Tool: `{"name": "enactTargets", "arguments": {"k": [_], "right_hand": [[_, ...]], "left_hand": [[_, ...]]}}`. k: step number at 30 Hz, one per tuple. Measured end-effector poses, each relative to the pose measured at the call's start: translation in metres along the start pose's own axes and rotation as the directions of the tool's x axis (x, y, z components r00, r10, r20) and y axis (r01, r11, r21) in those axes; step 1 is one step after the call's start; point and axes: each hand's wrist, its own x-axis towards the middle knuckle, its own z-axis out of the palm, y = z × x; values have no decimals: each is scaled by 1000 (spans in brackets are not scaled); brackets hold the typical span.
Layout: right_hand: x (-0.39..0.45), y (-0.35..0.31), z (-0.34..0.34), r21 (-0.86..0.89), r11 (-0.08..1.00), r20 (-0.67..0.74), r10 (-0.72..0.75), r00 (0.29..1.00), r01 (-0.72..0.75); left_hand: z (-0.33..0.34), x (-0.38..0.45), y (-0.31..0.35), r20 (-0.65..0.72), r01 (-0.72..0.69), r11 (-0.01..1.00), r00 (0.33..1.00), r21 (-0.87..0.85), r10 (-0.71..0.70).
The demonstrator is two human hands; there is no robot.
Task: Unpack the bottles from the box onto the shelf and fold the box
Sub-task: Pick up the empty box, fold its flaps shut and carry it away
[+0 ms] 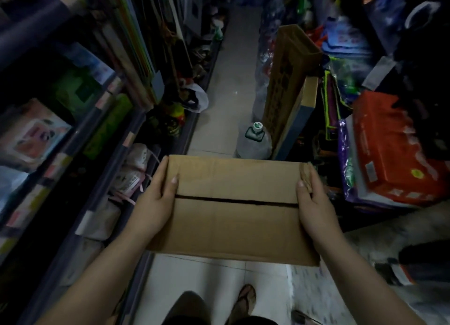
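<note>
Brown cardboard box (233, 210), flaps closed with a dark slit across the top, held above pale floor tiles (202, 283) in a narrow aisle. Left hand (155, 200) on its left end, thumb on top, other fingers hidden under the edge; right hand (314, 200) likewise on the right end. Just behind: water jug (254, 142) on the floor, beside flat cartons (289, 90) leaning upright. Left: crowded shelf (73, 154). Right: red pack (394, 149). Below: sandalled foot (246, 300).
</note>
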Motion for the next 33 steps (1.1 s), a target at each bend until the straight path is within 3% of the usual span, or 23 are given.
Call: {"name": "enactTargets", "arguments": {"k": [8, 14, 20, 27, 33], "right_hand": [[103, -26, 36, -18, 1000, 14, 8, 1000, -8], [183, -69, 91, -28, 1000, -69, 6, 998, -8], [257, -92, 154, -42, 999, -56, 10, 998, -13], [335, -44, 215, -21, 999, -52, 48, 997, -50], [384, 58, 272, -12, 993, 17, 117, 993, -117]], "left_hand": [[3, 109, 14, 22, 33, 999, 999, -5, -33], [-20, 227, 15, 78, -34, 997, 996, -73, 40], [-38, 323, 7, 72, -71, 994, 994, -84, 78], [10, 412, -52, 118, -32, 994, 992, -107, 45], [83, 455, -127, 122, 33, 994, 992, -104, -20]]}}
